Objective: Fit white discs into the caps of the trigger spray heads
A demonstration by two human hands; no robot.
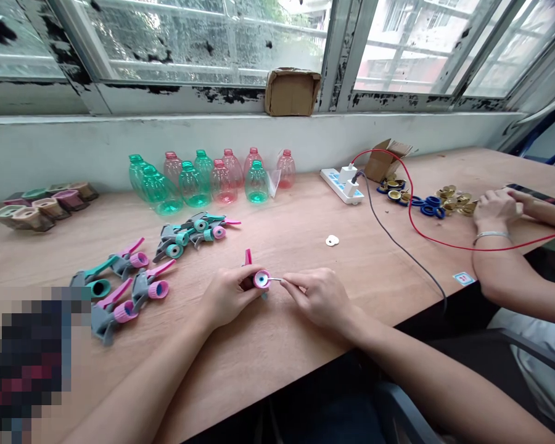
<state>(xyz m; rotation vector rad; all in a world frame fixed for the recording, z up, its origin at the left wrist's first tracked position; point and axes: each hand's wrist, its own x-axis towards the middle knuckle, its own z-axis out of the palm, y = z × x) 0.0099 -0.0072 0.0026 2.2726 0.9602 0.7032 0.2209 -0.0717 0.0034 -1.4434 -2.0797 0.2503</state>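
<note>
My left hand (pixel 224 297) is closed around a trigger spray head (pixel 261 279), whose pink collar faces right with a white disc inside. In my right hand (pixel 322 299), fingertips pinch a thin metal tool (pixel 275 279); its tip reaches the collar's opening, and its exact kind is too small to tell. Left of my hands lie several grey spray heads with pink or teal triggers and collars (pixel 150 288). A tighter cluster of spray heads (pixel 198 231) rests farther back. Small white discs (pixel 332 240) lie beyond my right hand.
Green and pink clear bottles (pixel 197 188) stand by the wall. Wrapped plastic pieces (pixel 37 209) lie far left. A power strip (pixel 340 186) feeds a red cable (pixel 411 197) and dark cable. At right, another person's hand (pixel 493 213) is near gold caps and blue rings (pixel 430 206).
</note>
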